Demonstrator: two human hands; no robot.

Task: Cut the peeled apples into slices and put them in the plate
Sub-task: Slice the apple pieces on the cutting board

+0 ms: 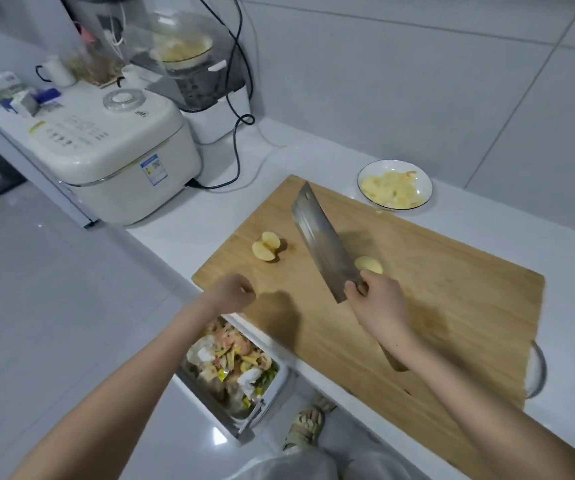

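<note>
On the cutting board (pixel 452 289), slicing underway: cleaver (pixel 320 237) gripped in right hand (pixel 377 301), left hand (pixel 234 294) clenched, apparently empty.
Apple half (pixel 267 250) at 10 o'clock, second piece (pixel 370 264) by the cleaver, plate (pixel 421 174) at 1 o'clock; next, likely steadying one for slicing.

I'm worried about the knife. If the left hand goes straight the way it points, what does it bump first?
Probably the apple piece on the board, before the knife. The left hand may hover higher, so it's a guess.

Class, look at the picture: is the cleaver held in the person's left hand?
No: the right hand grips the cleaver over the cutting board, while the left hand holds no tool.
</note>
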